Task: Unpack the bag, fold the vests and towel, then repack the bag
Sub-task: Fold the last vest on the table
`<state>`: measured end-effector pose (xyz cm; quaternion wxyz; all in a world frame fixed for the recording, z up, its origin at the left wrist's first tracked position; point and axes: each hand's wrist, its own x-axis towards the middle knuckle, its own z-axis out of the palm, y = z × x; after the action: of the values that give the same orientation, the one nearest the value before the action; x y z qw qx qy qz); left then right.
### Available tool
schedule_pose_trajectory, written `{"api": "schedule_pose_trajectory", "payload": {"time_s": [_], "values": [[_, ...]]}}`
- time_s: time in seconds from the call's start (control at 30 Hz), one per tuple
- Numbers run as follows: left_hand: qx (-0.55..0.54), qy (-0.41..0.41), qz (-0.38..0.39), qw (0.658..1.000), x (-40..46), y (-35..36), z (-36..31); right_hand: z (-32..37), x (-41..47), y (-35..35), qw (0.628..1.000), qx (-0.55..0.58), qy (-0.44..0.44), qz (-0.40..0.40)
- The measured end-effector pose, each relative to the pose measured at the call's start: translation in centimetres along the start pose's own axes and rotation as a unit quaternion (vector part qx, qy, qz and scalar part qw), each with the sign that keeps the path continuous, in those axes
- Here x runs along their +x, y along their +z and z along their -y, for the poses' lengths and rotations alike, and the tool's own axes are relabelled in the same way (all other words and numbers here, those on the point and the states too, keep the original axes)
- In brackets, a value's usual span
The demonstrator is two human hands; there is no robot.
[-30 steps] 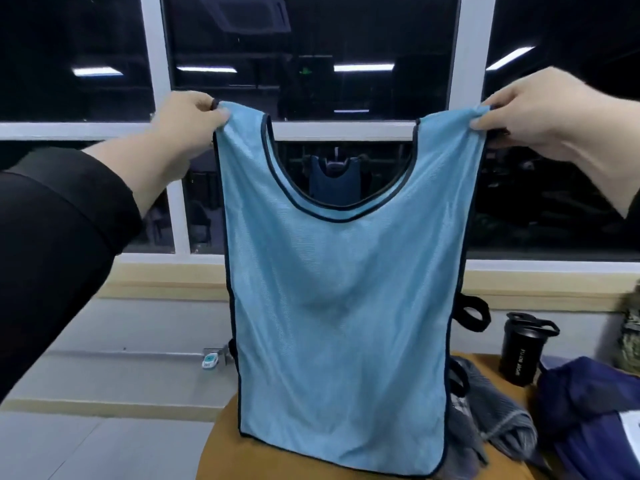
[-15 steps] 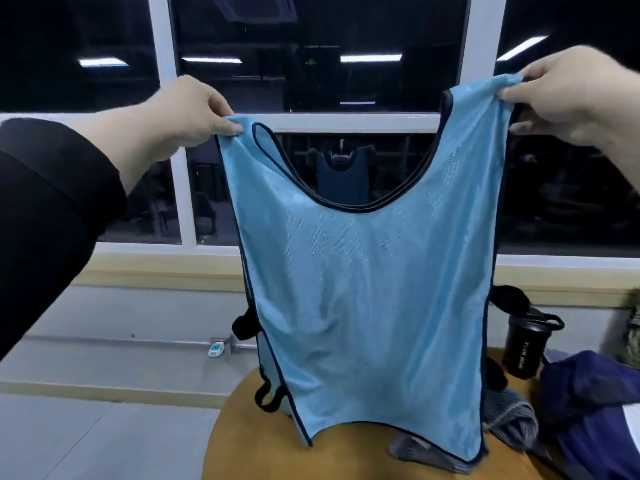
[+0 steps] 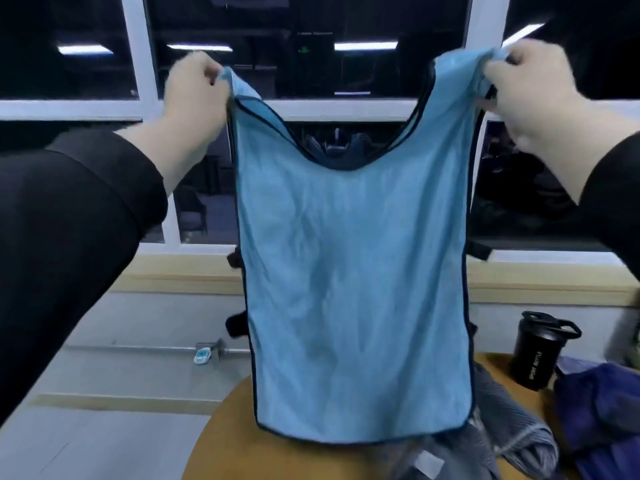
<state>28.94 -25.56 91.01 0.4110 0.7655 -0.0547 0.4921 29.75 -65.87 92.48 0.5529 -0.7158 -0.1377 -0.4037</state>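
Blue vest (image 3: 353,271) hangs between both grips — shoulders pinched.

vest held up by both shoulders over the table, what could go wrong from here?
1. The light blue vest hangs over the grey towel; lowering it there could rumple both.
2. The black bottle stands near the vest's right edge; a swing might tip it.
3. The left hand and right hand pinch only the straps; one could slip.

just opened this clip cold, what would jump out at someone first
A light blue vest with dark trim fills the centre, held up by its shoulder straps: the left hand pinches one, the right hand the other. Below it, on the round wooden table, a black bottle stands at right.
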Motion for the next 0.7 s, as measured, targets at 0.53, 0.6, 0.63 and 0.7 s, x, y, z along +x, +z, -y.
{"api": "schedule_pose_trajectory", "payload": {"time_s": [0.53, 0.6, 0.63, 0.7], "values": [[-0.056, 0.057, 0.107, 0.991, -19.8, -8.7, -2.7, 1.9, -22.7, -6.5, 0.998, -0.036, -0.019, 0.041], [-0.039, 0.059, 0.132, 0.989, -24.3, -9.7, -1.7, 1.6, -27.5, -7.7, 0.995, -0.06, -0.008, 0.078], [-0.046, 0.048, 0.144, 0.987, -26.4, -10.1, -1.2, 1.3, -29.7, -8.2, 0.993, -0.052, 0.007, 0.103], [-0.098, -0.004, 0.17, 0.981, -30.5, -10.5, -0.1, 0.5, -33.5, -9.4, 0.987, -0.037, 0.037, 0.149]]}}
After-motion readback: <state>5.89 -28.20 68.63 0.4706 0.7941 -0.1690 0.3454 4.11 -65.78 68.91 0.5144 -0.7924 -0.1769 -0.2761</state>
